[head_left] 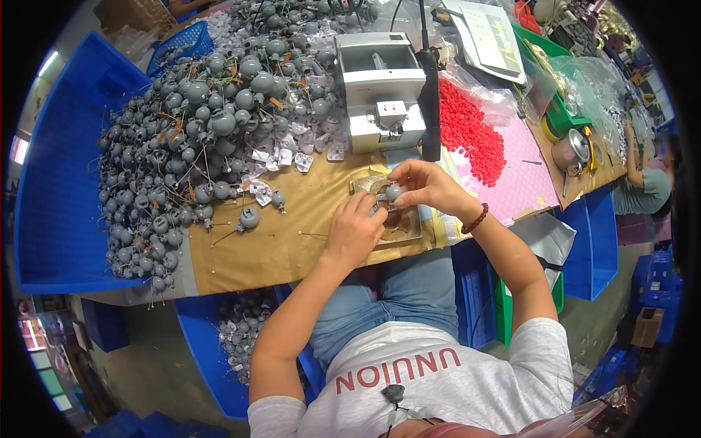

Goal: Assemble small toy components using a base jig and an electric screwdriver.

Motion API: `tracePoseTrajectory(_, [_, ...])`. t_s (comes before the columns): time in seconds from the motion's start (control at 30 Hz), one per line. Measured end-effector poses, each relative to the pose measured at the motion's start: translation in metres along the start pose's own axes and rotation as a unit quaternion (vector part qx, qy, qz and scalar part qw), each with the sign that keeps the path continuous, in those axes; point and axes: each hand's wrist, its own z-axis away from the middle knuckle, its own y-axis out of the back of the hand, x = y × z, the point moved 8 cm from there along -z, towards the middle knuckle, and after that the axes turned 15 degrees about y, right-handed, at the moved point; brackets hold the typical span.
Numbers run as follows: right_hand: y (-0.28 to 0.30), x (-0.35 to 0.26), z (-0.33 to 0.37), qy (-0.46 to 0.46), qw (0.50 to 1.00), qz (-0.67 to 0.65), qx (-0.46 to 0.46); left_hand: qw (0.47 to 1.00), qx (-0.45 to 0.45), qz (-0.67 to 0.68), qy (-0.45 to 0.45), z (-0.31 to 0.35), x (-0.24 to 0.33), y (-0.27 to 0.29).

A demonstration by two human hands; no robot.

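Observation:
A small grey ball-shaped part is pinched between the thumb and forefinger of my right hand, which wears a dark red bead bracelet on its wrist. My left hand is closed against the same part from the left. Its fingertips partly hide what they grip. Both hands are above a worn, tan block-like fixture at the table's front. Just beyond them stands a grey-and-white bench machine. To the left lies a single grey ball part with a thin wire.
A big heap of grey ball parts with wires and white pieces covers the left side, beside a blue bin. Red small parts lie on pink sheeting at the right. A black post rises beside the machine. Another person sits far right.

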Motion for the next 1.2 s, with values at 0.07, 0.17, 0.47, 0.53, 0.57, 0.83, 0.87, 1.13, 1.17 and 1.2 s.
tracePoseTrajectory(0.07, [-0.001, -0.005, -0.006, -0.012, 0.997, 0.082, -0.002, 1.000, 0.006, 0.004, 0.003, -0.001, -0.001, 0.000])
tracePoseTrajectory(0.17, [-0.003, -0.009, -0.009, -0.012, 0.972, 0.232, -0.019, 1.000, 0.019, 0.006, 0.000, 0.000, -0.001, 0.000])
tracePoseTrajectory(0.47, [-0.005, -0.012, -0.001, 0.016, 0.936, 0.350, 0.035, 0.996, -0.022, 0.031, 0.081, -0.013, -0.005, 0.004])
tracePoseTrajectory(0.53, [-0.005, -0.010, 0.003, 0.025, 0.934, 0.354, 0.047, 0.992, -0.022, 0.044, 0.118, -0.022, -0.002, 0.005])
tracePoseTrajectory(0.57, [-0.006, -0.012, 0.003, 0.031, 0.933, 0.355, 0.051, 0.991, -0.006, 0.050, 0.124, -0.026, 0.000, 0.006])
tracePoseTrajectory(0.83, [0.075, -0.061, -0.005, 0.281, 0.761, 0.507, 0.291, 0.994, 0.009, 0.009, 0.111, -0.028, 0.004, -0.004])
tracePoseTrajectory(0.87, [0.097, -0.058, -0.010, 0.281, 0.729, 0.528, 0.332, 0.993, 0.007, 0.015, 0.115, -0.028, 0.005, -0.004])
tracePoseTrajectory(1.13, [0.112, -0.032, -0.038, 0.203, 0.880, 0.250, 0.349, 0.992, 0.024, 0.042, 0.119, -0.028, 0.001, 0.002])
tracePoseTrajectory(1.17, [0.096, -0.061, -0.030, 0.293, 0.839, 0.268, 0.372, 0.992, 0.028, 0.047, 0.116, -0.028, 0.000, 0.000])
tracePoseTrajectory(1.2, [0.084, -0.087, -0.028, 0.366, 0.804, 0.272, 0.381, 0.992, 0.029, 0.051, 0.114, -0.028, -0.001, -0.002])
